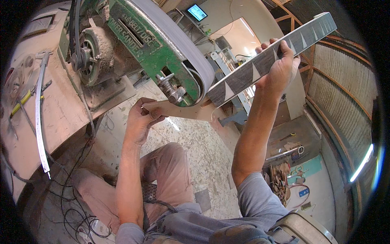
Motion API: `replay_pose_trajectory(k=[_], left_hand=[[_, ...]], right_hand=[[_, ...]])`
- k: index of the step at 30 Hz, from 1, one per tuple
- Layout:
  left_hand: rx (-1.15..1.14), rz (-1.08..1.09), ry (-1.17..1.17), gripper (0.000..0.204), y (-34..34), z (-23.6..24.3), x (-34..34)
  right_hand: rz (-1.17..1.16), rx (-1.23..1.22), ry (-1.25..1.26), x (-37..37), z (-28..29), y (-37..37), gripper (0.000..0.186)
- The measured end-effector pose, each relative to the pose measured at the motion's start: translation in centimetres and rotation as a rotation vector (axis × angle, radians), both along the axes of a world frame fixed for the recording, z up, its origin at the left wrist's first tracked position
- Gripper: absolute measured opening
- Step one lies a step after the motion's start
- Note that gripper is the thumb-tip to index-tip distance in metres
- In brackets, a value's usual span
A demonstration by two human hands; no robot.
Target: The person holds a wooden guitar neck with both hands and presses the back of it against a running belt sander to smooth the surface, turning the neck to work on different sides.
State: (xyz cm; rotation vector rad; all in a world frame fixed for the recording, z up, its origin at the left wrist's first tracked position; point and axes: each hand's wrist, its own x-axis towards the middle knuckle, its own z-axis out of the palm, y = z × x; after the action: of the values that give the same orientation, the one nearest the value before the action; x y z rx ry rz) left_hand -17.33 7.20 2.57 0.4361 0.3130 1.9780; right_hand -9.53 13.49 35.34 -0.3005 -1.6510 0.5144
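A guitar neck with a dark fretboard and pale triangular inlays slants up to the right. My right hand is closed around its shaft, thumb across the fretboard. My left hand pinches the tip of the pale headstock at the neck's lower end. Above the headstock is the rounded end of a green belt sander, with its grey sanding belt. The neck meets or nearly meets the belt where headstock and fretboard join; exact contact cannot be made out.
On the workbench at left lie a metal caliper and a yellow-handled tool. A dusty motor and pulley sit beside the sander. Black cables hang and coil below the bench. A lit screen stands farther back.
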Motion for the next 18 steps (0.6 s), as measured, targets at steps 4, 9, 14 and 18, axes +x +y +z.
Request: replay_pose_trajectory(k=[4, 9, 14, 18], left_hand=[[-0.001, 0.000, -0.011, 0.052, 0.1, -0.6, 0.0], [-0.015, 0.018, 0.005, 0.048, 0.1, -0.8, -0.3], [-0.054, 0.041, 0.030, 0.041, 0.5, -2.6, -0.3], [-0.160, 0.170, 0.131, 0.035, -0.9, -3.6, 0.1]], right_hand=[[-0.017, -0.007, 0.019, 0.0, -0.6, -0.1, 0.029], [0.048, -0.034, 0.039, 0.0, -1.3, -0.1, 0.031], [0.084, -0.081, 0.068, 0.4, -3.3, -0.5, 0.030], [0.193, -0.126, 0.095, 1.7, -5.8, 0.0, 0.030]])
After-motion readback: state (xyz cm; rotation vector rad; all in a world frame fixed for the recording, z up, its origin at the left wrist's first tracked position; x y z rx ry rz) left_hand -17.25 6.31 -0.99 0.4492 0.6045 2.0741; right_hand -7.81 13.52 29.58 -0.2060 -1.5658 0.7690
